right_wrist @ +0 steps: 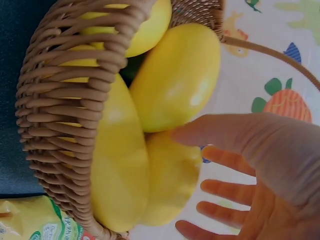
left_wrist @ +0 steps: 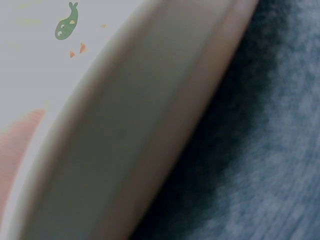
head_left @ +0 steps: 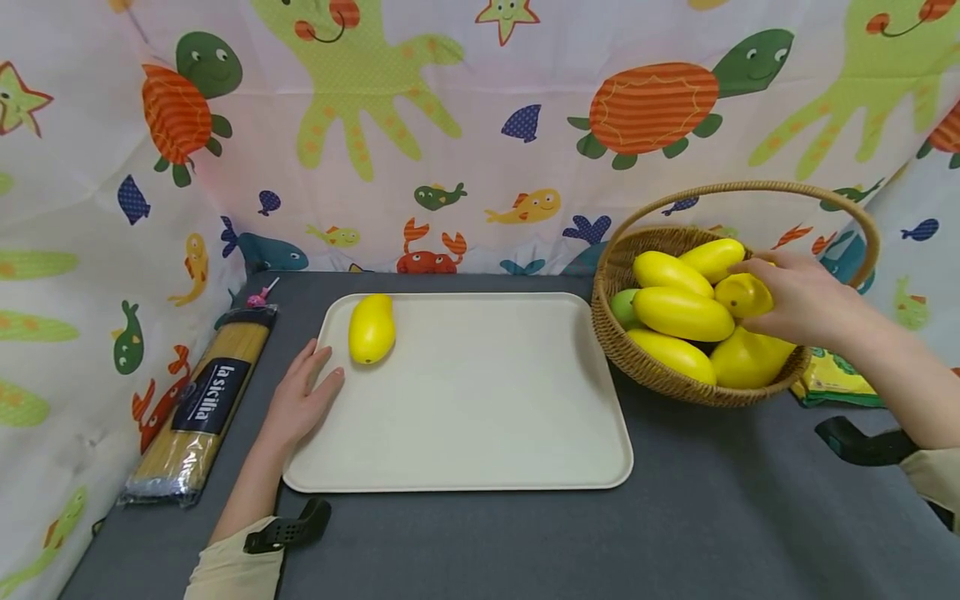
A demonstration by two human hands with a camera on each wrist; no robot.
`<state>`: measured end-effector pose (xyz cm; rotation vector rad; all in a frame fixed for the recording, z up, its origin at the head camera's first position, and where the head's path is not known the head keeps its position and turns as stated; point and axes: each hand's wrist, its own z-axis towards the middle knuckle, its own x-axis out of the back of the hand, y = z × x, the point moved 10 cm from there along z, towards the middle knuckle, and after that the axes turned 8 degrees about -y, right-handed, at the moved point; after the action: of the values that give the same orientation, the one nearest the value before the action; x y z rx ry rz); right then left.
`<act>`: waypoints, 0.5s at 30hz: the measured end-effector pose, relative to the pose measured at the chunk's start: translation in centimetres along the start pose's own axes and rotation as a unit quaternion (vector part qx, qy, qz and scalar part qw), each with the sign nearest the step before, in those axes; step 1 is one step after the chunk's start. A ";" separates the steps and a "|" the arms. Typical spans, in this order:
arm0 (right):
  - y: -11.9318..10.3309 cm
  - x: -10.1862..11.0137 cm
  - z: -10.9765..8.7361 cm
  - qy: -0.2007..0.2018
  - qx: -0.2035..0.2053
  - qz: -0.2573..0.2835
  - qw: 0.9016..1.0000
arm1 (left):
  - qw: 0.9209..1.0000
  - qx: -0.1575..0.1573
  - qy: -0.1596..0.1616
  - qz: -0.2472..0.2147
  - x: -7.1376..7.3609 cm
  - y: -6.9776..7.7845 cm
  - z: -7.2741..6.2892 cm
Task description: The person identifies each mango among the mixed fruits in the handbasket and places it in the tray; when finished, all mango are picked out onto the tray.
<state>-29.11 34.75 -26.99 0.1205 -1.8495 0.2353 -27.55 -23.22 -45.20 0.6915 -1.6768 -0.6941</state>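
Note:
My left hand (head_left: 303, 400) rests on the left rim of a cream tray (head_left: 480, 400), its fingers spread. One yellow mango (head_left: 372, 329) lies on that tray, just beyond the fingertips. At the right, my right hand (head_left: 802, 296) reaches into a wicker basket (head_left: 708, 395) heaped with several yellow mangoes. Between its thumb and fingers sits a mango (head_left: 742, 295). In the right wrist view the thumb tip overlaps this mango (right_wrist: 172, 175), while the other fingers extend loosely, spread apart. The left wrist view shows mostly the tray's blurred side (left_wrist: 115, 125).
A pack of spaghetti (head_left: 210, 392) lies left of the tray. Something green (head_left: 624, 308) shows among the mangoes. The basket's tall handle (head_left: 750, 187) arches behind the right hand. A yellow and green packet (head_left: 836, 379) lies behind the basket's right side, on the grey table (head_left: 525, 550).

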 end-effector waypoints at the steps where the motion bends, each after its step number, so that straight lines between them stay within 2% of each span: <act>1: 0.2 -0.2 0.1 -0.004 -0.001 -0.002 1.000 | 1.000 0.000 0.000 0.000 0.0 0.0 0.0; 8: 0.9 -1.0 1.0 -0.013 0.001 0.000 1.000 | 1.000 0.002 0.001 -0.001 0.0 0.0 -0.1; 15: 2.3 -0.1 0.8 0.025 -0.048 0.089 0.995 | 1.000 -0.014 0.010 0.006 0.2 0.0 0.0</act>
<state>-30.25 36.79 -27.48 -0.1163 -1.8198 0.2701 -27.55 -23.33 -45.06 0.6658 -1.6495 -0.6984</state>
